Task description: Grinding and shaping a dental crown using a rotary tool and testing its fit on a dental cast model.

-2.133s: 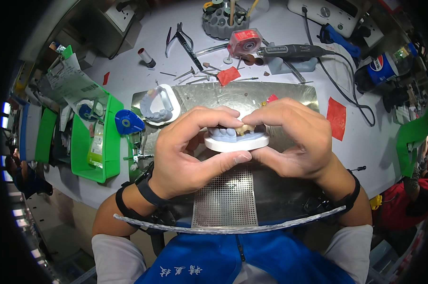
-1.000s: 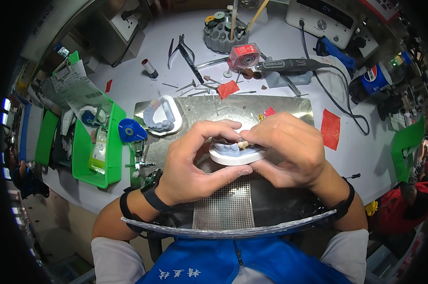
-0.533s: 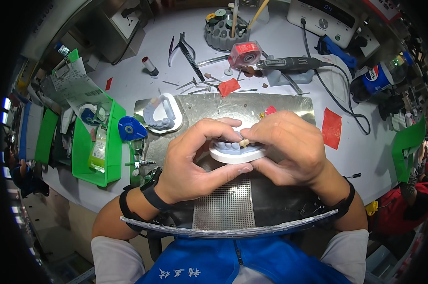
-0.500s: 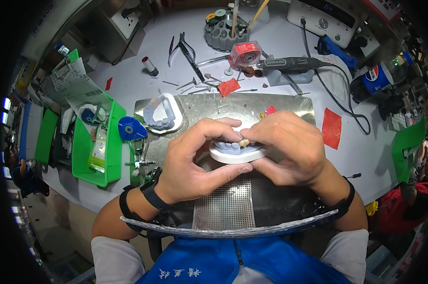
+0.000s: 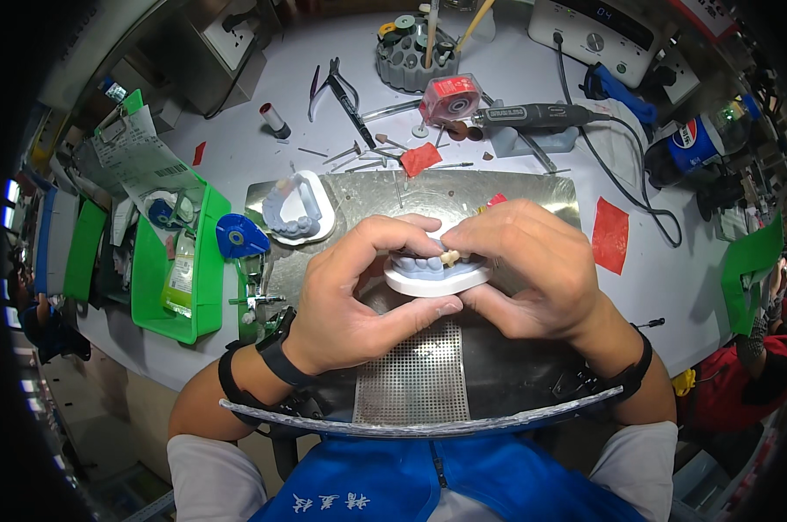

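Between my two hands is a dental model (image 5: 424, 283), grey-blue teeth on a white base, held just above the metal plate. My left hand (image 5: 358, 291) wraps its left side, thumb under the front of the base and fingers over the teeth. From the right, my right hand (image 5: 537, 270) closes on the model, thumb at the base's edge and fingertips by the tooth row. A small cream-coloured dental crown piece (image 5: 449, 257) sits in the row beside those fingertips; whether they pinch it is hidden. A second dental model (image 5: 299, 209) lies behind, to the left.
The metal plate (image 5: 358, 193) has a perforated section (image 5: 413, 378) near me. Left stands a green tray (image 5: 206, 317) with papers and packets. Beyond lie pliers (image 5: 345, 100), loose burs, a corded handpiece (image 5: 532, 117) and a bur holder (image 5: 402, 70). A cola bottle (image 5: 693, 148) stands right.
Both hands keep their hold on the dental model. It has tilted very slightly, and my right fingers have shifted a little, showing slightly more of the cream crown piece.
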### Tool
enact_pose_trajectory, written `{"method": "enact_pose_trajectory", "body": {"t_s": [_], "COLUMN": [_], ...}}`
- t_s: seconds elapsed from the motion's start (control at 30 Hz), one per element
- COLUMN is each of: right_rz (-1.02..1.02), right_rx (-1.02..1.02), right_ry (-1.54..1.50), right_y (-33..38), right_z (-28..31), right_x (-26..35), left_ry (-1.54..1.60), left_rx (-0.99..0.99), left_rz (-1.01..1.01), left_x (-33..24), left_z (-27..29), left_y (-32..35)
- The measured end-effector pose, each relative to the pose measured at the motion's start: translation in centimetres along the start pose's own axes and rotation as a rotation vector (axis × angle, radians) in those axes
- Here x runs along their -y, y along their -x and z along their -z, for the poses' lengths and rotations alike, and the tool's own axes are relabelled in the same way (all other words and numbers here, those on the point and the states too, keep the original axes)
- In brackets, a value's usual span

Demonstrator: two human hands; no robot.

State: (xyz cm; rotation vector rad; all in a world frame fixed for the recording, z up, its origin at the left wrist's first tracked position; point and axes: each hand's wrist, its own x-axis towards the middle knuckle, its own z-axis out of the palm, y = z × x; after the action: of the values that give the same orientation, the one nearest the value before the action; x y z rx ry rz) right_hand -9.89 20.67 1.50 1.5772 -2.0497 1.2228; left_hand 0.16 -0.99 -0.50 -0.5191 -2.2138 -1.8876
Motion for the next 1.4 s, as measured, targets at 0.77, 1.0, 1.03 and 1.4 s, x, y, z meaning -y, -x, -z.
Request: {"method": "enact_pose_trajectory", "body": {"t_s": [0.77,1.0,1.03,1.4], "right_rz": [-0.086,-0.061,-0.058,0.005], "right_rx": [-0.138,-0.176,-0.172,-0.176], "right_ry": [-0.011,-0.007,0.014,0.029], "right_y": [-0.4,-0.7,-0.6,-0.1], "right_z": [0.6,0.4,0.4,-0.2], "right_x": [0.9,0.2,0.2,0.4], "left_ry": [-0.157,-0.21,-0.231,-0.455], "left_rx": [-0.131,-0.224,-0.233,-0.123], "left_rz": [0.007,-0.217,-0.243,-0.467], "left_x": [0.0,0.2,0.0,-1.4], "left_z": [-0.2,0.7,0.7,0.8], "left_y": [-0.5,-0.5,-0.5,-0.9]}}
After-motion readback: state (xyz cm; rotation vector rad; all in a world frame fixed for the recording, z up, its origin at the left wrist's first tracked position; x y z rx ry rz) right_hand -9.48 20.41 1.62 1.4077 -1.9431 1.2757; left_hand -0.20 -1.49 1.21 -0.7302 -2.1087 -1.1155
